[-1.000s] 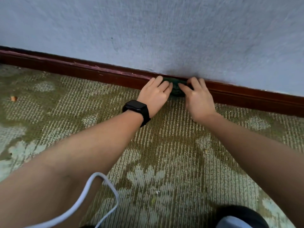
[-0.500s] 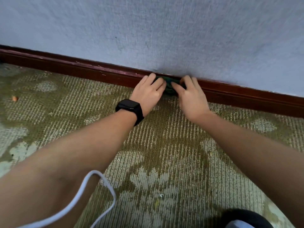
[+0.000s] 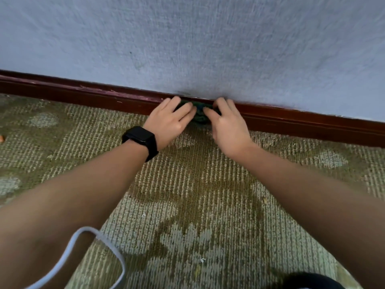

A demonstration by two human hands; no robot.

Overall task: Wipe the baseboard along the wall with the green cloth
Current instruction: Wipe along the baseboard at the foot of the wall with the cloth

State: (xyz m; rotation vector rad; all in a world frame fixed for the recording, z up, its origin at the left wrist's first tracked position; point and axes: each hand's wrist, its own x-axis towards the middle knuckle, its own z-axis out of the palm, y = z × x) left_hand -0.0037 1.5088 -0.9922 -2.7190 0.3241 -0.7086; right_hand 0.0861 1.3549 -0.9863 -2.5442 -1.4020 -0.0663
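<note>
A dark red-brown baseboard (image 3: 83, 96) runs along the foot of a pale blue-grey wall (image 3: 208, 42), sloping down to the right. A bunched green cloth (image 3: 199, 113) is pressed against the baseboard near the middle of the view. My left hand (image 3: 169, 122), with a black watch on its wrist, covers the cloth's left side. My right hand (image 3: 227, 124) covers its right side. Both hands lie flat on the cloth with their fingertips at the baseboard's top edge. Only a small patch of cloth shows between them.
A green and beige patterned carpet (image 3: 187, 195) covers the floor up to the baseboard. A white cable loop (image 3: 100, 247) hangs at the lower left. A small orange scrap (image 3: 1, 138) lies at the far left edge. A dark object (image 3: 306, 281) sits at the bottom right.
Both hands and the cloth have slid a short way to the left along the baseboard, keeping the same hold.
</note>
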